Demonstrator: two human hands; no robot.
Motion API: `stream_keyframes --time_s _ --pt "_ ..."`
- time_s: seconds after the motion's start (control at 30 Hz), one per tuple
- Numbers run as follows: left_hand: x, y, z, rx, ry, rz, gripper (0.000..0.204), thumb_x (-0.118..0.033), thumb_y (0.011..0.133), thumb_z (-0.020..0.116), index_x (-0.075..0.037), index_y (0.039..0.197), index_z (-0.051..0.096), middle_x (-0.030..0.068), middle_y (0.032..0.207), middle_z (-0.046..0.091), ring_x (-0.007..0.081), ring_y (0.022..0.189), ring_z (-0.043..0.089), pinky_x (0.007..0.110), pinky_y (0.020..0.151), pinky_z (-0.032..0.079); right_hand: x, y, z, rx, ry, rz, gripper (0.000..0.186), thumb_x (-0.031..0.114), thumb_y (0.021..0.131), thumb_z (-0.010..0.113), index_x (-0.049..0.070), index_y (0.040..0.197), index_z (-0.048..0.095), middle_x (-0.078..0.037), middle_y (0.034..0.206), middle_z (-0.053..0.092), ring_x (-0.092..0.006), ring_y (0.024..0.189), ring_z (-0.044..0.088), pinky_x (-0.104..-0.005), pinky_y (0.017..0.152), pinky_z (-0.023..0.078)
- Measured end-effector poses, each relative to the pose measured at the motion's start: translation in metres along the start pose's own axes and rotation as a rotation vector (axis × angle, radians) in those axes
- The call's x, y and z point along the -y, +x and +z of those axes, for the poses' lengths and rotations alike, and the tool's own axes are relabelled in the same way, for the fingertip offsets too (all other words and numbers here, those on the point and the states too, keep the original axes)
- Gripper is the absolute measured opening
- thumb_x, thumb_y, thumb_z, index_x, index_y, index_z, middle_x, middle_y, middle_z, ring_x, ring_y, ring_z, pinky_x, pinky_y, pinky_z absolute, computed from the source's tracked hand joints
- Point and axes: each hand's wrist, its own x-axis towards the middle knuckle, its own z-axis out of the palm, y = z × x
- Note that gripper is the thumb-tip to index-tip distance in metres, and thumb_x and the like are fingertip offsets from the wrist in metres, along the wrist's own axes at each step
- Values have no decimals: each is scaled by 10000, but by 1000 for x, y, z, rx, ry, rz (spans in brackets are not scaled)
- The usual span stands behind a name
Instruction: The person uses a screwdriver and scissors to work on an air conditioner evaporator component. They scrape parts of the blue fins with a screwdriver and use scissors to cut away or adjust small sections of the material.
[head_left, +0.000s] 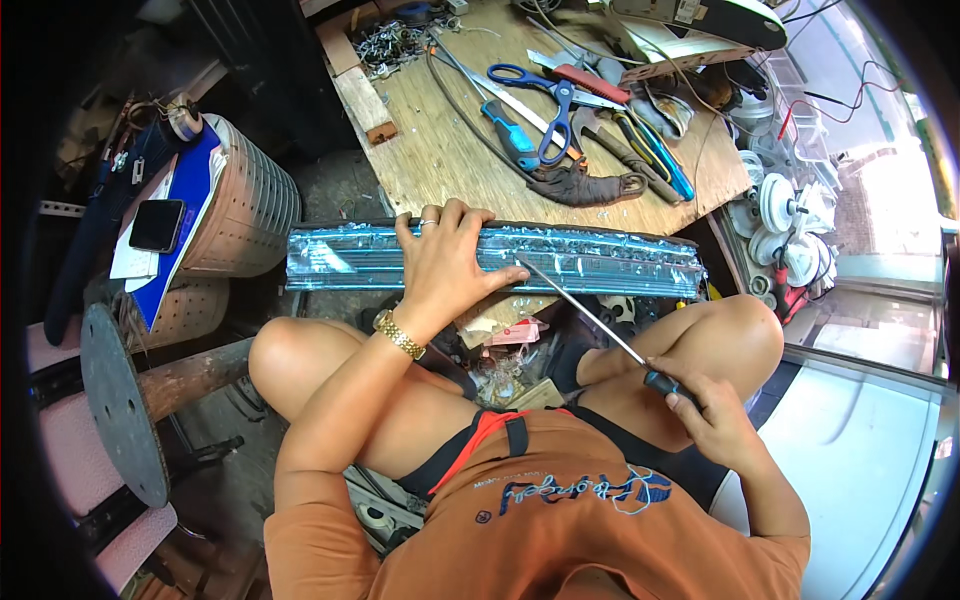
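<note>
A long ribbed panel [620, 262], dark with shiny blue strips and torn, flaky film, lies crosswise in front of me along the table's near edge. My left hand [447, 262] grips it left of its middle, fingertips over the far edge and thumb across the face toward the right. In my right hand [708, 418], above my right knee, is a screwdriver [590, 312] with a long thin metal shaft and a dark blue handle. Its tip meets the panel's face just beyond my left thumb. Part of the panel is hidden under my left hand.
On the wooden table [440, 165] lie blue-handled scissors [562, 95], a blue-handled saw [512, 135], a hammer [640, 165] and pliers [655, 150]. A phone [158, 225] rests on a blue folder atop a perforated drum [250, 200] at left. White reels [785, 205] stand at right.
</note>
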Motion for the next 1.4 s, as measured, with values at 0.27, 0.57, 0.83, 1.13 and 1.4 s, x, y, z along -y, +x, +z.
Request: stream_keyframes --time_s 0.27,0.57,0.83,1.13,1.4 --pt "-4 0 2 8 -22 -28 749 -657 689 898 -132 1200 741 75 1176 637 350 1179 578 623 1077 345 1 16 -18 52 -129 -52 443 27 1008 615 60 1449 622 -237 1096 750 -416 1007 734 -464 903 567" --pt "-3 4 3 -55 7 9 721 -649 713 883 -121 1183 742 85 1162 625 324 1154 577 557 1023 374 -15 24 5 6 88 -107 418 44 1047 592 77 1463 615 -198 1039 746 -364 903 730 -438 858 562" --pt "3 4 7 -49 14 21 761 -715 711 843 -123 1180 746 82 1157 640 313 1152 576 547 1012 380 -6 14 -10 -1 -24 -114 449 42 1018 615 74 1465 620 -217 1125 767 -407 1015 747 -461 922 574" --pt "3 2 5 -21 -11 34 773 -638 661 898 -126 1217 737 74 1159 623 316 1158 567 548 1016 378 -2 31 -14 67 -126 -124 438 50 1007 634 77 1444 635 -217 1097 766 -416 999 740 -471 890 584" --pt "6 3 1 -4 -8 30 847 -614 623 920 -122 1282 716 83 1151 603 324 1145 553 542 1020 369 -30 42 49 16 -84 -98 448 32 1043 596 52 1489 571 -230 1202 740 -403 1036 737 -448 944 565"
